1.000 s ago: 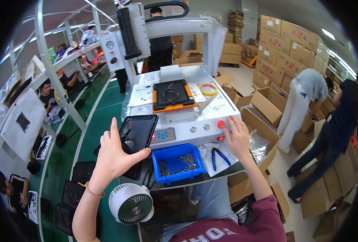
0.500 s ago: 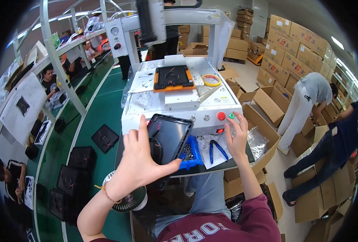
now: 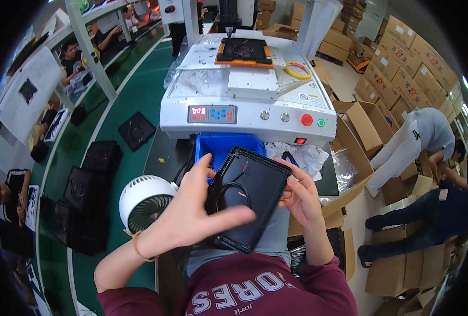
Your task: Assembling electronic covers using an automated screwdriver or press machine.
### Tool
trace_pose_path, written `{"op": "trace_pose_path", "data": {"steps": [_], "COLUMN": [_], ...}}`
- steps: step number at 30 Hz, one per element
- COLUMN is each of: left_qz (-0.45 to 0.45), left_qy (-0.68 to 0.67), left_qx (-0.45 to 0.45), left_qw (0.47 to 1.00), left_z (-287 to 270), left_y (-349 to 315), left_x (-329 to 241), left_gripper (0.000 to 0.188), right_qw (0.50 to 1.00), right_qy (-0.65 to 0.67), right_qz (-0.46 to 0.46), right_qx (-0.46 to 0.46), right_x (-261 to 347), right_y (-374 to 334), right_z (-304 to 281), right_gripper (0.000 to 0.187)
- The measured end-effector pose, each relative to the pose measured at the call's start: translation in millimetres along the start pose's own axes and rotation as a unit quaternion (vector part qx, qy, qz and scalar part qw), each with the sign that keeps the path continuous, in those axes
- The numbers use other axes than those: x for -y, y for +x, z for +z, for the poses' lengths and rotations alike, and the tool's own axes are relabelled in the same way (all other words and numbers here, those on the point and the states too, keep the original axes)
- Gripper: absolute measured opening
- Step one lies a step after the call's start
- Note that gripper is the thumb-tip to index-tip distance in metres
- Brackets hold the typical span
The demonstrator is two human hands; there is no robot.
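Above my lap, a black rectangular plastic casing point(image 3: 249, 195) is tilted, with a raised rim and a coiled thin black cable inside. My left hand point(image 3: 191, 203) holds its left side, thumb stretched across the face, other fingers at the far edge. At its upper right side, my right hand point(image 3: 302, 195) grips the rim between thumb and fingers. Beyond them stands a white bench-top machine point(image 3: 249, 124) with a control panel and buttons. A similar black casing point(image 3: 243, 50) lies in an orange fixture point(image 3: 244, 63) on the machine's bed, close to a metal tool tip point(image 3: 229, 32).
A blue bin point(image 3: 228, 143) sits before the machine, beside blue-handled pliers point(image 3: 288, 158) and crumpled white plastic point(image 3: 310, 158). A white fan point(image 3: 147, 203) stands by my left forearm. Stacked black casings point(image 3: 81, 195) occupy the green surface leftward. Cartons point(image 3: 368, 126) and two people are right.
My right hand has left the machine's button area and taken the casing's right rim. The casing has come nearer and turned its inside further into view. The machine's tool head now stands over the fixture.
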State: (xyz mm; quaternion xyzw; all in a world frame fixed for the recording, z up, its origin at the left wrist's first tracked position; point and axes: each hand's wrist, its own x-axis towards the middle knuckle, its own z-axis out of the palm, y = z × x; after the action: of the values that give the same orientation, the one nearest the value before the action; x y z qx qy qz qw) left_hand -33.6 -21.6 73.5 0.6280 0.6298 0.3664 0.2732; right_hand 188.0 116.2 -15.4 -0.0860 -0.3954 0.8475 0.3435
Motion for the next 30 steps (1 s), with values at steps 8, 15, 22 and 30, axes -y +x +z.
{"op": "trace_pose_path", "data": {"steps": [8,15,22,30], "left_qz": [-0.233,-0.211,-0.255,-0.064], "left_qy": [-0.734,-0.829,-0.758,-0.746], "left_qx": [0.12,0.18,0.101,0.058], "left_qw": [0.626,0.485,0.591,0.661], "left_z": [77,102,117,83], "left_y": [-37,-27,-36,-32], "left_x": [49,37,42,40], "left_gripper": [0.111,0.114,0.103,0.096], "right_qw": [0.996,0.743,0.606,0.5], "right_qy": [0.028,-0.619,-0.675,-0.724], "right_qz": [0.084,-0.255,-0.25,-0.39], "right_qx": [-0.011,0.008,0.337,0.27], "right_x": [-8,7,12,77], "right_y": [-17,8,36,24], "right_z": [-11,-16,29,81], "right_gripper": [0.05,0.041,0.02,0.028]}}
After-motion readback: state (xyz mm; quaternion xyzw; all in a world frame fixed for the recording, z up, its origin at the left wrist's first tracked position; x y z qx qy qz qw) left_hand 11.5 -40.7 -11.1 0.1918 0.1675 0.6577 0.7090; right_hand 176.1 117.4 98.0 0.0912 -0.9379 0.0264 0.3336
